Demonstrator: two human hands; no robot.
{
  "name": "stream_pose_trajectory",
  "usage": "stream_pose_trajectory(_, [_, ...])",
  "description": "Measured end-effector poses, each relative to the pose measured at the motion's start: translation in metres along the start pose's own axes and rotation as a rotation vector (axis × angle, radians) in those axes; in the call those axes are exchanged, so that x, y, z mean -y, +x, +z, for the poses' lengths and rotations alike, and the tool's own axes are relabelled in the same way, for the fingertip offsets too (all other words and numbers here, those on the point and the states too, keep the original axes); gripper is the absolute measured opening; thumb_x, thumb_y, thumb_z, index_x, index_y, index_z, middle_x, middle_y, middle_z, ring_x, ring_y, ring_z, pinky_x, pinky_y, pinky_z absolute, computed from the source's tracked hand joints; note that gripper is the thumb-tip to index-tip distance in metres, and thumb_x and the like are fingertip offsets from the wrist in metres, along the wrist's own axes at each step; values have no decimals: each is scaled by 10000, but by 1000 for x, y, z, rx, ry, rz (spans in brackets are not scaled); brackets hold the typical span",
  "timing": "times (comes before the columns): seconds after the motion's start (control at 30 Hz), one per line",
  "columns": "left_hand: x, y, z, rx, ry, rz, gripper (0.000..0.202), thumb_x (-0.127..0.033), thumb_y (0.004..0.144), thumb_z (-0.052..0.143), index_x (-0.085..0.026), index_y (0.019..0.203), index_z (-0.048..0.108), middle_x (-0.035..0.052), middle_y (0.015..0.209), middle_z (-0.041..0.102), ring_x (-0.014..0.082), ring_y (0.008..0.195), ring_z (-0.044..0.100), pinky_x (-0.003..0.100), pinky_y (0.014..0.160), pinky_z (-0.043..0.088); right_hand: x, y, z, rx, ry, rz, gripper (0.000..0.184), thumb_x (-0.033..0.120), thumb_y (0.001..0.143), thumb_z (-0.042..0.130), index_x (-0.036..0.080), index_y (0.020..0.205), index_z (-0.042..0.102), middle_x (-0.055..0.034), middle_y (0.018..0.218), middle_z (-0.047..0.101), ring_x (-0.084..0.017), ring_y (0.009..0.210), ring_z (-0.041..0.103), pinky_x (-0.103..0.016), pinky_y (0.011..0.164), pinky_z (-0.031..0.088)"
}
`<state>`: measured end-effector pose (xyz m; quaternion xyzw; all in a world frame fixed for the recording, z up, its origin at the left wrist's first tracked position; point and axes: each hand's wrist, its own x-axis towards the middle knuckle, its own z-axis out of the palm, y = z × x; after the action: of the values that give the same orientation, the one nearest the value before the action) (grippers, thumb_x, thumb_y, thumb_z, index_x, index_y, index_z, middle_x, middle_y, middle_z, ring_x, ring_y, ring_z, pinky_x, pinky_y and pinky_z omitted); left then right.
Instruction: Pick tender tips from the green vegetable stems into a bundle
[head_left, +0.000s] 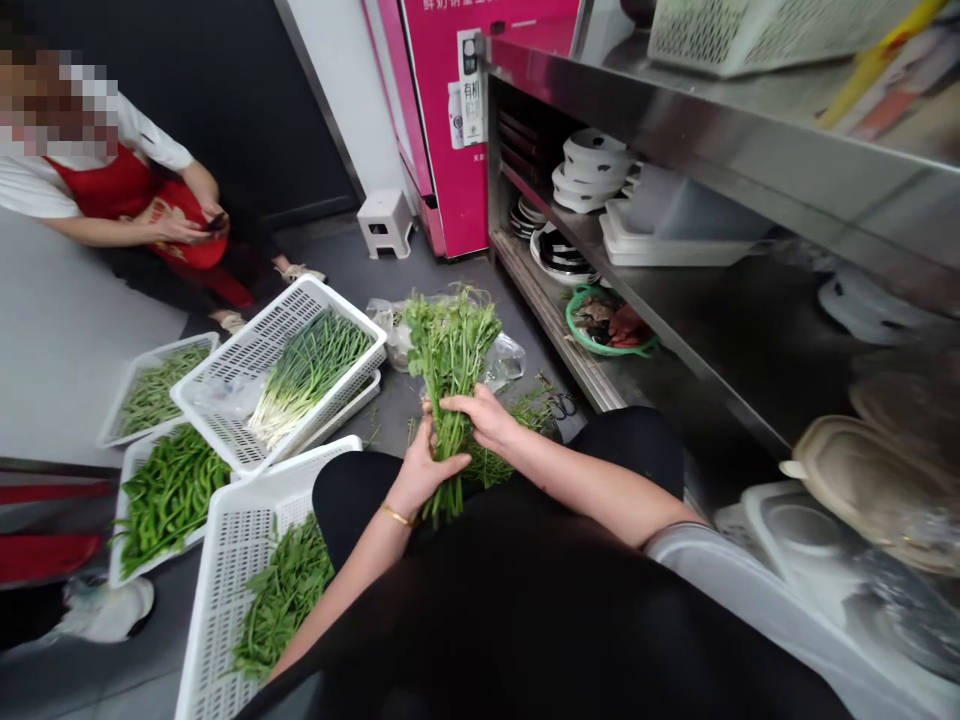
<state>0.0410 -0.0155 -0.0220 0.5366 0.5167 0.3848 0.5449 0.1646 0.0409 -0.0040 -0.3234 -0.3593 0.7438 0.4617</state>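
Observation:
A bunch of leafy green vegetables [452,345] stands upright between my hands, its leaves up and its stems down toward my lap. Low on the stems, my left hand [427,465] is wrapped round the bunch, thumb across the front. My right hand [484,415] grips it a little higher from the right side. Beneath the hands, more loose green stems [495,465] lie between my knees. A clear plastic bag [504,362] rests on the floor behind the bunch. To my left, a white basket [225,560] holds similar leafy greens [289,590].
White baskets at the left hold scallions [311,370], green peppers [172,495] and green beans [161,390]. A person in a red apron [161,215] stands beyond them. A steel shelf [675,130] with dishes runs along my right. A stool [385,222] stands by the pink cabinet [457,190].

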Motion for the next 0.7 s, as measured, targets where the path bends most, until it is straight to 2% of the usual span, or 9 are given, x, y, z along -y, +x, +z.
stream_pose_trajectory(0.1, [-1, 1, -6, 380, -352, -193, 464, -332, 650, 699, -91, 1027, 575, 122, 789, 678, 202, 643, 628, 315, 606, 488, 12, -7, 1, 119, -203, -65, 281, 321, 676, 636, 134, 885, 621, -29, 769, 653, -142, 663, 593, -283, 645, 495])
stream_pose_trajectory(0.17, [-2, 4, -9, 499, -455, -241, 394, -328, 638, 712, -70, 921, 617, 102, 644, 660, 189, 545, 604, 313, 559, 480, 24, -10, 1, 162, -471, -152, 285, 361, 668, 659, 137, 839, 618, -9, 711, 625, -132, 636, 569, -265, 627, 475])
stream_pose_trajectory(0.2, [-2, 6, -10, 501, -488, -248, 379, -306, 630, 721, -73, 913, 625, 92, 624, 655, 191, 542, 605, 321, 565, 485, 30, -11, 1, 159, -603, -185, 304, 383, 669, 662, 140, 845, 612, -4, 700, 615, -127, 616, 556, -260, 610, 465])
stream_pose_trajectory(0.27, [-3, 9, -12, 424, -541, -247, 365, -247, 609, 735, -93, 922, 628, 87, 676, 668, 203, 597, 628, 329, 596, 496, 38, -12, -4, 130, -779, -255, 322, 399, 704, 632, 148, 904, 601, -7, 749, 621, -122, 620, 551, -256, 607, 458])
stream_pose_trajectory(0.33, [-2, 9, -13, 315, -576, -241, 343, -202, 598, 740, -106, 908, 629, 86, 738, 676, 193, 625, 637, 303, 591, 495, 43, -13, -12, 124, -854, -327, 299, 373, 748, 591, 152, 949, 597, -20, 839, 633, -127, 698, 571, -263, 671, 462])
stream_pose_trajectory(0.4, [1, 6, -15, 224, -591, -243, 318, -180, 594, 742, -108, 882, 628, 65, 701, 664, 157, 568, 616, 263, 544, 477, 47, -15, -22, 120, -910, -379, 281, 347, 752, 594, 145, 946, 607, -34, 882, 638, -133, 772, 582, -267, 730, 457])
stream_pose_trajectory(0.47, [5, 3, -18, 164, -587, -257, 301, -174, 598, 742, -105, 868, 630, 40, 638, 642, 128, 516, 584, 240, 512, 459, 53, -19, -28, 32, -950, -430, 280, 337, 755, 596, 138, 952, 612, -47, 870, 637, -127, 765, 582, -255, 720, 453])
stream_pose_trajectory(0.57, [9, -2, -19, 134, -539, -281, 307, -182, 600, 746, -97, 873, 633, 39, 626, 640, 123, 505, 576, 234, 495, 447, 65, -20, -24, -126, -1012, -530, 249, 356, 786, 563, 142, 901, 620, -46, 806, 620, -107, 670, 548, -232, 651, 434])
stream_pose_trajectory(0.7, [3, -4, -15, 140, -478, -287, 314, -185, 609, 744, -93, 886, 629, 66, 670, 673, 135, 523, 598, 242, 511, 455, 69, -7, -9, -118, -1207, -508, 216, 362, 703, 645, 158, 758, 602, -8, 699, 586, -104, 619, 506, -229, 617, 395])
